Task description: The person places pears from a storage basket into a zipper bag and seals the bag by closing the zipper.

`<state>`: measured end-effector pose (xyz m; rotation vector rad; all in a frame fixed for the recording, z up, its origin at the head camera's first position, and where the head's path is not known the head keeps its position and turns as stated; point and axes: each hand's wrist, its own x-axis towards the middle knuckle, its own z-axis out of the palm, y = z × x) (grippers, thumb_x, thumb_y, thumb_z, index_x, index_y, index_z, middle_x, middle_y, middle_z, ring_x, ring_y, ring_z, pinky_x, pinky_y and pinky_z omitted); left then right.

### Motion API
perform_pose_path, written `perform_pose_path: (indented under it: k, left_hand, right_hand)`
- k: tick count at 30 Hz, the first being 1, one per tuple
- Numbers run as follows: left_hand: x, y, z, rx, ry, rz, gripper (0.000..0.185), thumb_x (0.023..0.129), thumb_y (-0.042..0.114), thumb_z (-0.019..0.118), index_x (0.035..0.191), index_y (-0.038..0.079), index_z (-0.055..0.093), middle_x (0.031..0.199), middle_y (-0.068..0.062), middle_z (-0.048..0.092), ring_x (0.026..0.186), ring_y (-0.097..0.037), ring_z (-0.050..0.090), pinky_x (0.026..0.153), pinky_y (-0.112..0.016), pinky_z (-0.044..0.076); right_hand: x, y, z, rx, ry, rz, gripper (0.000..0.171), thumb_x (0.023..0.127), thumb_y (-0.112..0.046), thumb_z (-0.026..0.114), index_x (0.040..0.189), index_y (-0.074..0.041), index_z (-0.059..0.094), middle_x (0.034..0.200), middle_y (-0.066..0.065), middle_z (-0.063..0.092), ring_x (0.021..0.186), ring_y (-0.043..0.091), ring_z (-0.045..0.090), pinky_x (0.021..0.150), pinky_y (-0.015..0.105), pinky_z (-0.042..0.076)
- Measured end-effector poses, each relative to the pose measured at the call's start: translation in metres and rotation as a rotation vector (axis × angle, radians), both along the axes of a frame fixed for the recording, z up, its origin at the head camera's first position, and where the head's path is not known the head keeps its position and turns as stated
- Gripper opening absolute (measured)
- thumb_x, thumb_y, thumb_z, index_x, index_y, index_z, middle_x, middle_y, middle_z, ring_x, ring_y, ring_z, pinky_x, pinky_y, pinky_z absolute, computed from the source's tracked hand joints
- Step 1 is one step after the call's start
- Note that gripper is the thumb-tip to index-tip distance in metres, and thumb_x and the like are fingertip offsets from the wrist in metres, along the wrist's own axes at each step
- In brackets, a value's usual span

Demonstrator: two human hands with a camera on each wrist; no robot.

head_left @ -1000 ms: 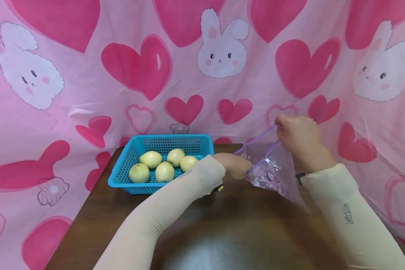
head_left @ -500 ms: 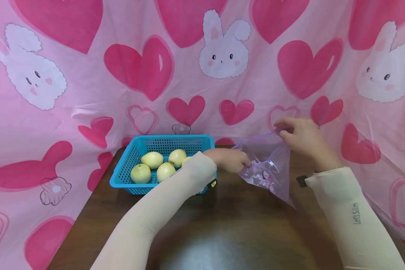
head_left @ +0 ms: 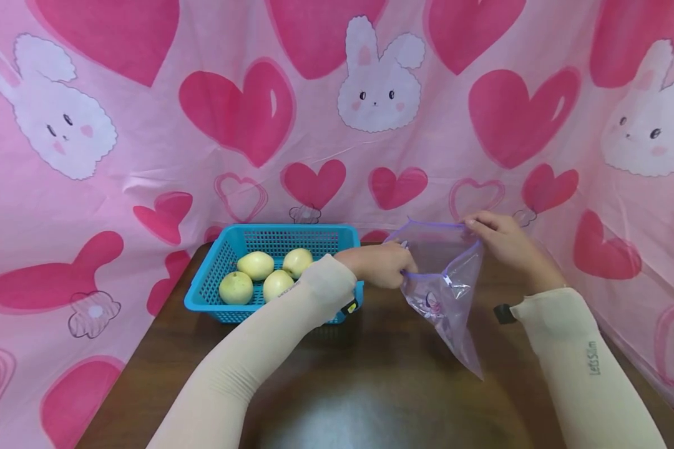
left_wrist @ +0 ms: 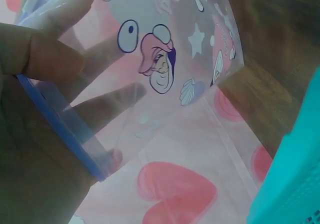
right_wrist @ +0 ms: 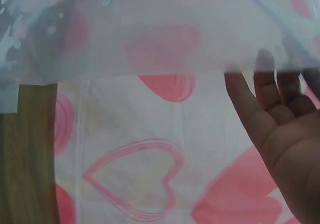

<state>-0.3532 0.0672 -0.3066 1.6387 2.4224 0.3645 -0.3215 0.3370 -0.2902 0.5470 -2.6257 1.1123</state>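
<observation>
The zip bag [head_left: 444, 284] is held open-mouthed between left hand [head_left: 379, 265] and right hand [head_left: 502, 240] (each pinching the rim), with the pears [head_left: 264, 274] lying nearer the left.

Both arms wear long, snug cream sleeves [head_left: 269, 337] reaching to the wrists. The right sleeve [head_left: 584, 368] carries small dark lettering along the forearm, and the left has a similar line of print near its cuff. A small black tab sits at each wrist, the left one marked yellow. Both hands are bare.
</observation>
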Motion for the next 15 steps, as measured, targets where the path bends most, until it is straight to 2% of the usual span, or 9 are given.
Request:
perform_pose_path:
  k: [1, 3, 5, 9, 12, 15]
  left_hand:
    - [0.0, -0.001, 0.0, 0.002, 0.0, 0.005, 0.017, 0.084, 0.009, 0.066, 0.086, 0.02, 0.077, 0.065, 0.01, 0.062, 0.075, -0.007, 0.058, 0.115, -0.039, 0.016]
    - [0.0, -0.002, 0.0, 0.003, 0.0, 0.02, 0.014, 0.083, 0.01, 0.069, 0.087, 0.021, 0.078, 0.065, 0.011, 0.062, 0.078, -0.006, 0.056, 0.113, -0.04, 0.02]
    - [0.0, -0.004, 0.002, 0.007, 0.005, 0.033, 0.014, 0.082, 0.012, 0.071, 0.089, 0.021, 0.079, 0.067, 0.012, 0.062, 0.082, -0.006, 0.054, 0.111, -0.041, 0.025]
    - [0.0, -0.007, 0.005, 0.008, 0.0, 0.059, 0.023, 0.082, 0.012, 0.073, 0.102, 0.021, 0.079, 0.093, 0.014, 0.068, 0.096, -0.006, 0.052, 0.107, -0.039, 0.031]
    - [-0.001, -0.008, 0.004, 0.009, -0.02, 0.076, 0.025, 0.081, 0.01, 0.073, 0.103, 0.02, 0.078, 0.101, 0.012, 0.067, 0.097, -0.008, 0.051, 0.089, -0.03, 0.045]
    - [-0.004, -0.009, 0.002, 0.02, -0.05, 0.082, 0.021, 0.081, 0.009, 0.074, 0.099, 0.019, 0.079, 0.092, 0.012, 0.066, 0.091, -0.01, 0.053, 0.071, -0.024, 0.05]
  right_hand:
    - [-0.001, 0.002, -0.003, -0.022, 0.011, 0.036, 0.031, 0.103, -0.017, 0.049, 0.122, 0.002, 0.064, 0.109, 0.016, 0.065, 0.099, 0.014, 0.056, 0.087, 0.023, 0.042]
    - [-0.001, 0.007, -0.009, -0.044, 0.028, 0.1, 0.028, 0.101, -0.012, 0.052, 0.122, 0.002, 0.064, 0.113, 0.013, 0.066, 0.103, 0.008, 0.056, 0.088, 0.014, 0.04]
    - [0.001, 0.011, -0.012, -0.066, 0.0, 0.168, 0.031, 0.1, -0.009, 0.053, 0.128, -0.001, 0.061, 0.12, 0.008, 0.065, 0.11, 0.006, 0.054, 0.09, 0.013, 0.039]
    - [0.005, 0.016, -0.015, -0.109, -0.094, 0.251, 0.046, 0.093, -0.004, 0.061, 0.139, -0.005, 0.053, 0.131, 0.008, 0.059, 0.114, 0.014, 0.057, 0.091, 0.018, 0.044]
    - [0.004, 0.019, -0.016, -0.1, -0.118, 0.224, 0.056, 0.087, -0.005, 0.07, 0.139, -0.008, 0.053, 0.131, 0.009, 0.059, 0.109, 0.02, 0.06, 0.086, 0.021, 0.049]
    - [0.005, 0.02, -0.016, -0.035, -0.118, 0.123, 0.057, 0.084, -0.014, 0.076, 0.138, -0.016, 0.056, 0.128, 0.007, 0.06, 0.105, 0.018, 0.061, 0.084, 0.02, 0.048]
